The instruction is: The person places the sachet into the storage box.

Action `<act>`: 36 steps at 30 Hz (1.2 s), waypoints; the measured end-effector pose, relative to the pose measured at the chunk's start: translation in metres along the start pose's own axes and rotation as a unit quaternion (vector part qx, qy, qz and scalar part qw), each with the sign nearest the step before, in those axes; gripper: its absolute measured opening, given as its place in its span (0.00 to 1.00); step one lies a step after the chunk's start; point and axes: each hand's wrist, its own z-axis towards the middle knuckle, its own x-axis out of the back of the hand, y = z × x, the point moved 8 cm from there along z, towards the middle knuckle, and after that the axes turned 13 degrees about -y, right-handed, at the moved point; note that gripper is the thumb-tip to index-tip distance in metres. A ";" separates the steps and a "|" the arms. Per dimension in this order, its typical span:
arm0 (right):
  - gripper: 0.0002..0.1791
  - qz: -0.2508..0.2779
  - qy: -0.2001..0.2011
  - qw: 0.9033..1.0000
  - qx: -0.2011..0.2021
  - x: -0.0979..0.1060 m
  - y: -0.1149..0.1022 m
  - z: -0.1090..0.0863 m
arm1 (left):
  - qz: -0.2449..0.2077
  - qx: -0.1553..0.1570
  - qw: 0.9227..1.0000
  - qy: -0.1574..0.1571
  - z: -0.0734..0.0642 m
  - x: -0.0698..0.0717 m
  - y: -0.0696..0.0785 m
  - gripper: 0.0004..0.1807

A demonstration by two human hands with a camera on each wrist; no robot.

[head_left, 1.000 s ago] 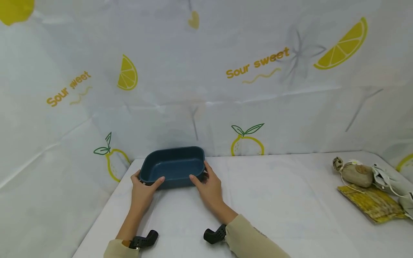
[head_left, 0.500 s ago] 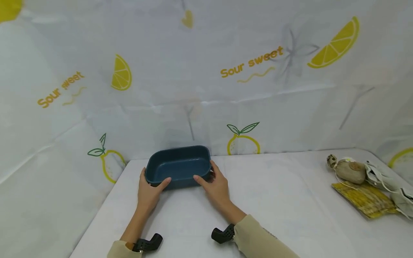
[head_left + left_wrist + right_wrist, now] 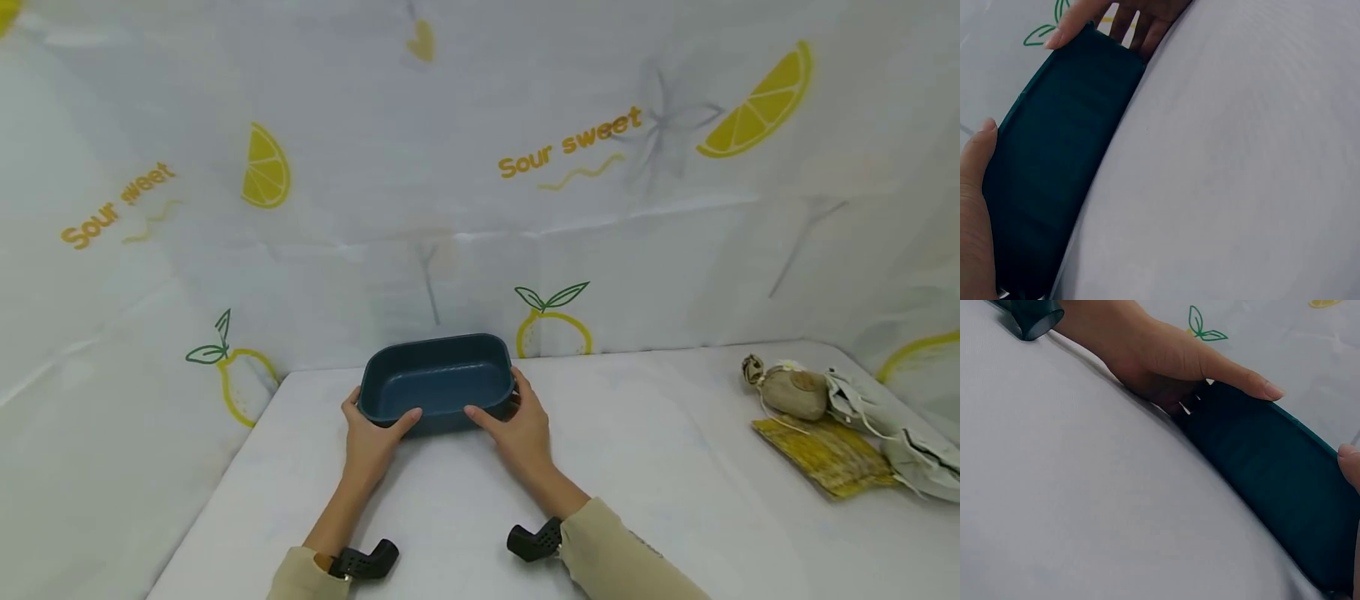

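A dark teal rectangular dish (image 3: pixel 442 422) with rounded corners sits near the back of the white table, its inside bare. My left hand (image 3: pixel 371 446) grips its left end, thumb along the front rim and fingers mostly hidden behind the wall. At the opposite end my right hand (image 3: pixel 525 433) holds it the same way, its thumb pointing inward. The left wrist view shows the dish's front wall (image 3: pixel 1054 162) low over the cloth, between both hands. In the right wrist view, fingers curl around the near end of the dish (image 3: pixel 1272 462).
To the right lies a yellow patterned packet (image 3: pixel 828 458), with a brown drawstring pouch (image 3: pixel 795 394) and pale grey pouches (image 3: pixel 926 467) on and beside it. A lemon-printed white sheet (image 3: pixel 360 275) rises behind the table (image 3: pixel 660 467). Black wrist cameras (image 3: pixel 367 562) sit at both sleeves.
Both hands have moved the dish to the right along the back of the table, away from the left corner. The head view has turned slightly right. The grip looks the same.
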 end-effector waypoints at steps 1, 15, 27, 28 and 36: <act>0.54 -0.002 0.000 1.000 0.000 0.004 0.000 0.000 | 0.000 -0.001 1.000 -0.003 0.001 -0.004 0.001 0.66; 0.54 -0.009 -0.005 1.000 -0.021 0.052 0.017 -0.003 | 0.026 -0.041 0.998 -0.038 0.003 -0.042 0.021 0.65; 0.52 -0.020 -0.022 0.999 -0.044 0.099 0.036 -0.006 | -0.007 -0.074 0.995 -0.071 0.006 -0.077 0.038 0.59; 0.53 -0.022 -0.023 0.998 -0.046 0.102 0.038 -0.006 | -0.011 -0.076 0.995 -0.071 0.006 -0.081 0.040 0.59; 0.53 -0.038 -0.021 0.997 -0.059 0.131 0.046 -0.009 | -0.026 -0.083 0.993 -0.075 0.010 -0.109 0.054 0.60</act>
